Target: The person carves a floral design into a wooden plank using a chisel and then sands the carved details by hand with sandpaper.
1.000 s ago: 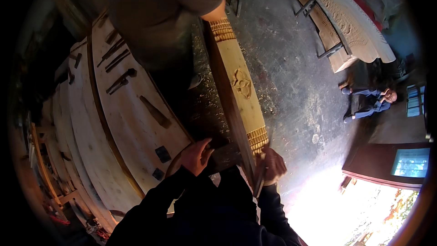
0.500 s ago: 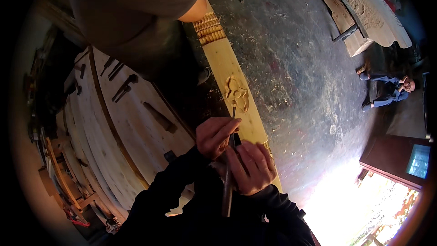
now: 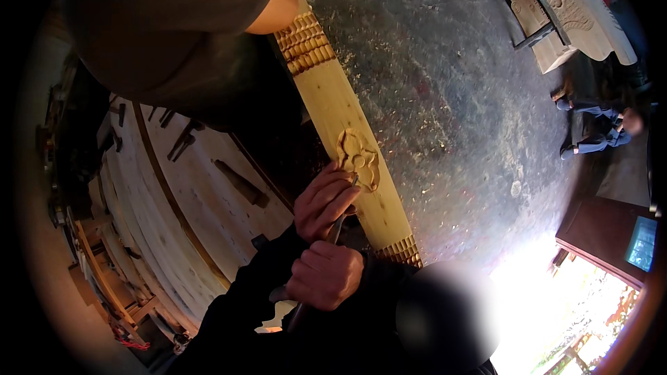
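Note:
A pale wooden beam (image 3: 323, 101) runs diagonally away from me, with a carved flower (image 3: 359, 162) in relief on its top. My left hand (image 3: 324, 200) is closed around the forward part of a carving chisel (image 3: 336, 230), its fingers resting at the flower's near left edge. The chisel's tip is by the lower petals. Behind it, my right hand (image 3: 325, 275) is wrapped in a fist round the chisel's handle, whose dark end shows below the hand.
A co-worker's arm (image 3: 274, 3) leans over the beam's far end, beside carved ridged bands (image 3: 306, 45). On the left bench (image 3: 208, 215) lie a wooden-handled tool (image 3: 240, 182) and several dark tools (image 3: 184, 140). A carved panel (image 3: 556, 0) stands far right, above a seated person (image 3: 594, 128). A blurred dark rounded shape (image 3: 448, 316) is at lower right.
My right hand has shifted left and down along the chisel and turned into a fist. The chisel now slants more, its tip lower on the flower. The view has shifted slightly.

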